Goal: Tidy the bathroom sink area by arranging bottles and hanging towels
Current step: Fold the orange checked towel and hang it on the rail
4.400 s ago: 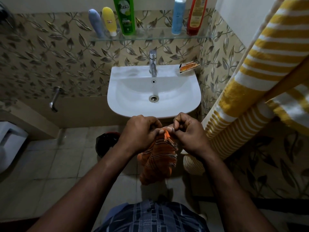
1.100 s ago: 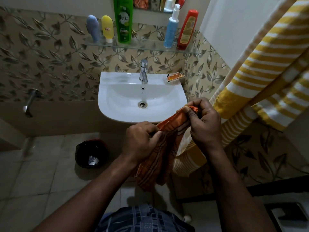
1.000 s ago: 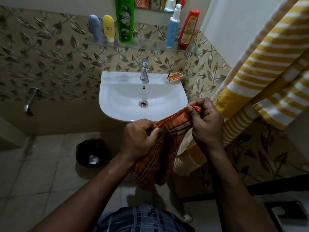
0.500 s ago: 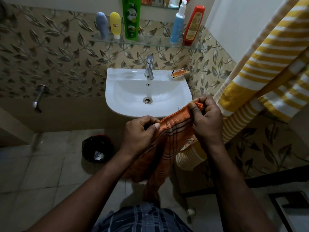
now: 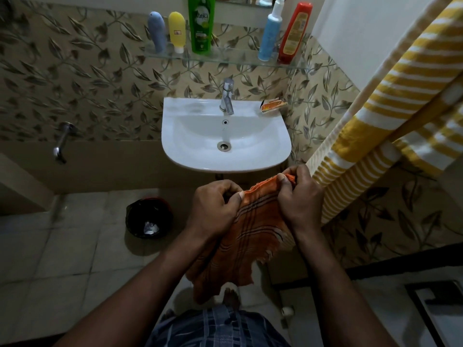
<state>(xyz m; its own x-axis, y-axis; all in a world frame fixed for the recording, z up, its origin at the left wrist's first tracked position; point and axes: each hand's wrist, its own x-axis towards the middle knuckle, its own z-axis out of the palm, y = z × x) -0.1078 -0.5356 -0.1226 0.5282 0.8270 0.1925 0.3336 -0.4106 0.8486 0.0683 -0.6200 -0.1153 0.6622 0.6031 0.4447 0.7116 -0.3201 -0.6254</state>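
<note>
Towel, orange with dark lines, is held up in both hands just in front of the sink, below its front rim, and its frayed lower edge hangs free above the person's checked clothing.

The step in hand looks like the hanging part of the task: the top hem is drawn out between the hands, as if the person is finding the corners and squaring the cloth. The next move would call for keeping that hem taut, lifting the towel and laying it over a rail or hook. None can be made out for certain, so the spot must be found first.

The left hand has a closed grip, thumb pressed on the hem and fingers curled behind the cloth. The right hand, nearer the sink rim, has a tight pinching grip on the far corner, which bunches at its fingertips.

A black bin stands below and left of the sink. A striped towel, yellow and white, already hangs to the sink's right. At the back of the sink are the tap and, right of it, a small orange packet. Above the sink a glass shelf carries five bottles standing upright in a row.
</note>
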